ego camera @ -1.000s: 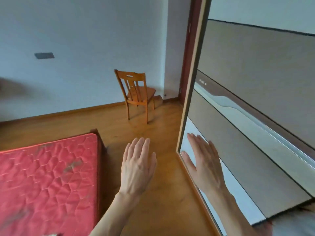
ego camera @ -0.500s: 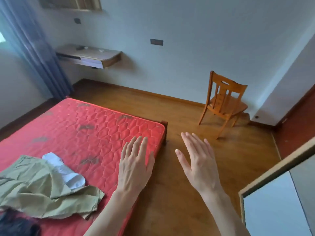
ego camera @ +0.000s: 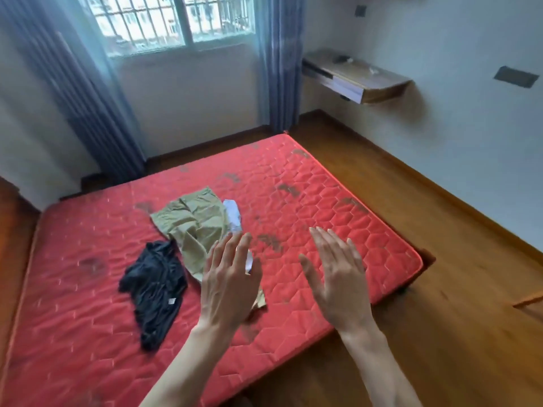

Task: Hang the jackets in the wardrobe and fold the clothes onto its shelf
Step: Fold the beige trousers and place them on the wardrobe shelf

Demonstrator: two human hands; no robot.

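A crumpled khaki garment (ego camera: 191, 224) with white lining (ego camera: 232, 215) lies on the red mattress (ego camera: 323, 207). A crumpled black garment (ego camera: 155, 289) lies just left of it. My left hand (ego camera: 229, 280) hovers with straight fingers above the khaki garment's near end and hides part of it. My right hand (ego camera: 338, 274) is held flat over the mattress to the right, holding nothing. The wardrobe is out of view.
A window (ego camera: 173, 22) with grey-blue curtains (ego camera: 88, 92) is behind the bed. A wall-mounted wooden shelf with a drawer (ego camera: 355, 77) hangs at the right. Wooden floor (ego camera: 455, 245) runs along the bed's right side and near edge.
The view has swung left from the wardrobe and chair to the bed and window. The clothes have come fully into view. Both hands stay open, now over the mattress.
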